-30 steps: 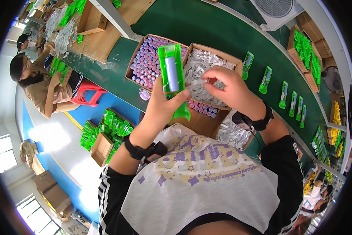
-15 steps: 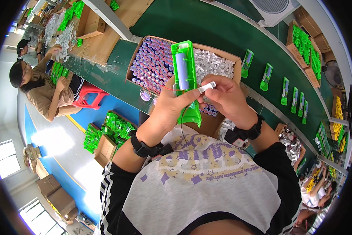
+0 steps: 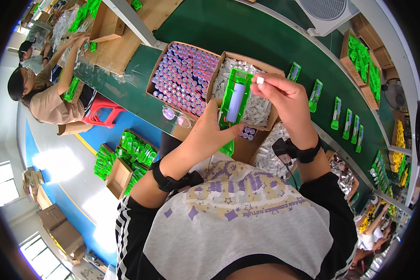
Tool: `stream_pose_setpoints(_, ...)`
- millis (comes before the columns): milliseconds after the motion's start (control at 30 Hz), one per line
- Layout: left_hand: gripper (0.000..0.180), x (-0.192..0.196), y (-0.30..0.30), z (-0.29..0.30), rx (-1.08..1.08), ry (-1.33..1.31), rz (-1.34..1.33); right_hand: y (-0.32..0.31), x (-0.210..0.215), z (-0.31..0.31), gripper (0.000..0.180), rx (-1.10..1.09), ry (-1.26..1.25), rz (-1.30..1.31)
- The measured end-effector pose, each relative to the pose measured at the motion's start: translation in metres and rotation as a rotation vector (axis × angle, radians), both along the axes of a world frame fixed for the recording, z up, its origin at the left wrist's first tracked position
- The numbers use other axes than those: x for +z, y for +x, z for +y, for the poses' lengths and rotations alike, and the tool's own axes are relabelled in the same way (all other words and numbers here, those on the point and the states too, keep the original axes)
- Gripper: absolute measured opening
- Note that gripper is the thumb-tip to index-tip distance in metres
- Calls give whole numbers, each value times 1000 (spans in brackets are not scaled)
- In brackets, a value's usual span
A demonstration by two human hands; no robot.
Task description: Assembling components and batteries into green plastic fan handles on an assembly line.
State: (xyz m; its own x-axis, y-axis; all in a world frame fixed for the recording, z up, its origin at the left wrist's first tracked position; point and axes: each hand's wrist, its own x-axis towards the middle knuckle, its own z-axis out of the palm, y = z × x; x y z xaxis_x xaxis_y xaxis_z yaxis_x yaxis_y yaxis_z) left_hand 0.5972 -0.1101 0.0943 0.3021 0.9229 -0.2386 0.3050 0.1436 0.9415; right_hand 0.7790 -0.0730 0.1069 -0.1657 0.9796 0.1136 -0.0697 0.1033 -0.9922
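My left hand point(image 3: 206, 129) is closed round the lower part of a green plastic housing point(image 3: 241, 73), its open side facing up. Inside the housing lies a purple cylindrical battery point(image 3: 236, 102), with red wire near its lower end. Up by the housing's top right, my right hand point(image 3: 287, 95) pinches a small white piece point(image 3: 260, 80) between thumb and fingers. Only a short, blocky end of that piece shows. A thin dark wire runs near the housing's top. Below my left hand, the green handle end of the housing is partly hidden.
Behind my hands stand a carton of wired purple batteries point(image 3: 155, 66) and a carton of white pieces point(image 3: 217, 70). Glasses point(image 3: 169, 113) lie at the bench edge. Several green housings point(image 3: 316, 95) line the green bench point(image 3: 261, 35) at right. A co-worker point(image 3: 49, 98) sits at left.
My right hand has moved up and right, away from my left hand, with the white piece. The housing has shifted lower and tilted rightward. The co-worker's arms now reach forward.
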Motion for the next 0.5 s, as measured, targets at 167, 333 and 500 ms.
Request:
stream_pose_setpoints(167,50,-2,2,-1,-21,14,68,5,-1,-1,15,-34,-85,113)
stream_pose_setpoints(333,55,4,5,-1,-41,3,65,14,-9,1,15,-58,-2,-44)
stream_pose_setpoints(500,60,-2,4,-2,-41,-39,54,13,-15,1,14,-84,-12,-27)
